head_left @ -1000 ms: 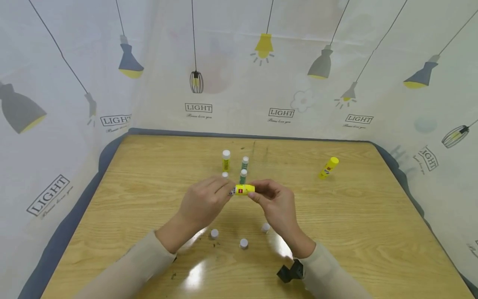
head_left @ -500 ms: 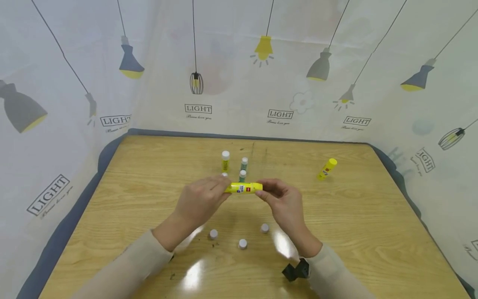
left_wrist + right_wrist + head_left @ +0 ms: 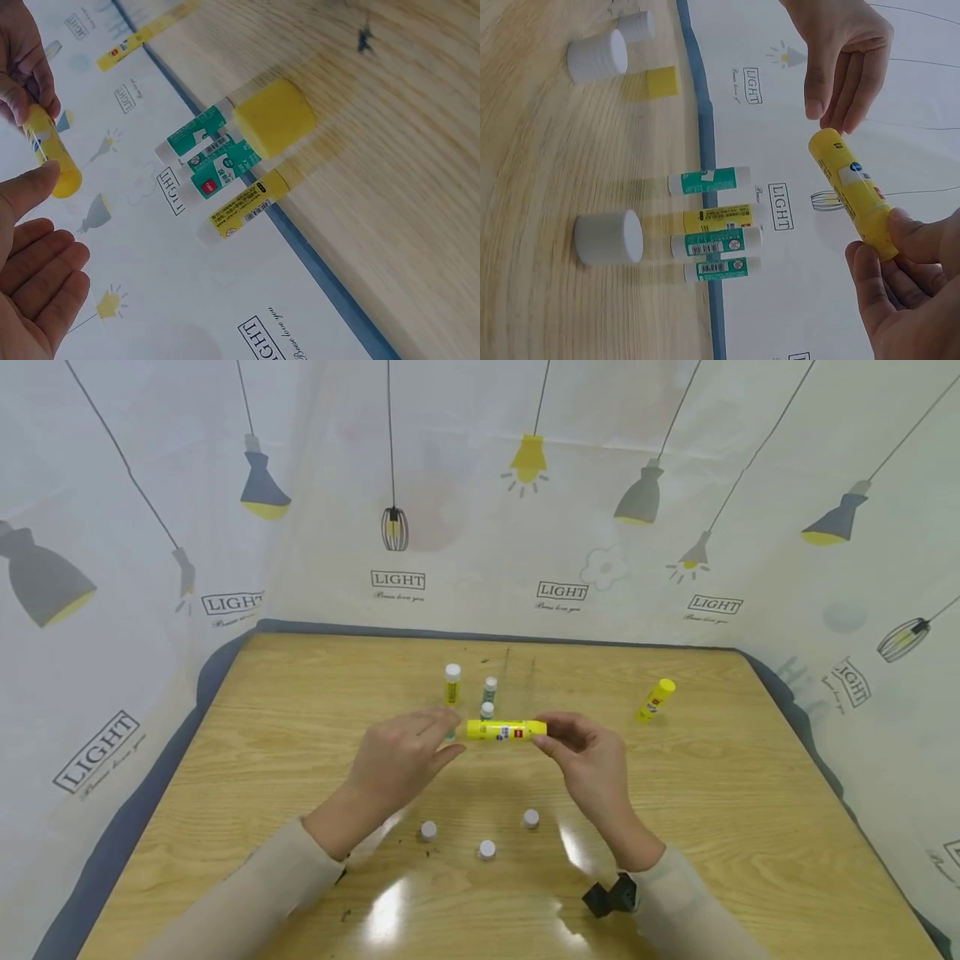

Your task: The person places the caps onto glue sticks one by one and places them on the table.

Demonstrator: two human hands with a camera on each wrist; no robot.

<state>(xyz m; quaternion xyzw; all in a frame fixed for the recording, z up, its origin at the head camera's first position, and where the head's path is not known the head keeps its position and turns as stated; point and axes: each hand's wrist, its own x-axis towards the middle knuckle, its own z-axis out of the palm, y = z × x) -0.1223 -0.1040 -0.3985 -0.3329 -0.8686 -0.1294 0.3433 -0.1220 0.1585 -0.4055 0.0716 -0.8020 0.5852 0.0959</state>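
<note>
My right hand [image 3: 596,768] pinches a yellow glue stick [image 3: 506,730] by one end between thumb and fingers, holding it level above the table. The stick's other end points at my left hand [image 3: 401,756], whose fingers are extended and hold nothing. In the right wrist view, the left fingertips are right beside the free end of the glue stick [image 3: 847,176]. The left wrist view has the left thumb [image 3: 34,191] overlapping that end. Behind the hands stand a white-capped yellow glue stick [image 3: 452,687] and green glue sticks [image 3: 490,690], one partly hidden by the left hand.
Three white caps [image 3: 487,850] lie on the near part of the wooden table [image 3: 712,827]. Another yellow glue stick [image 3: 656,700] stands at the back right. A yellow cap [image 3: 275,118] sits on the table, hidden in the head view. A printed curtain [image 3: 480,510] surrounds the table.
The glue stick has moved right with my right hand, its far end coming out of my left hand. My left fingers have loosened from it and opened.
</note>
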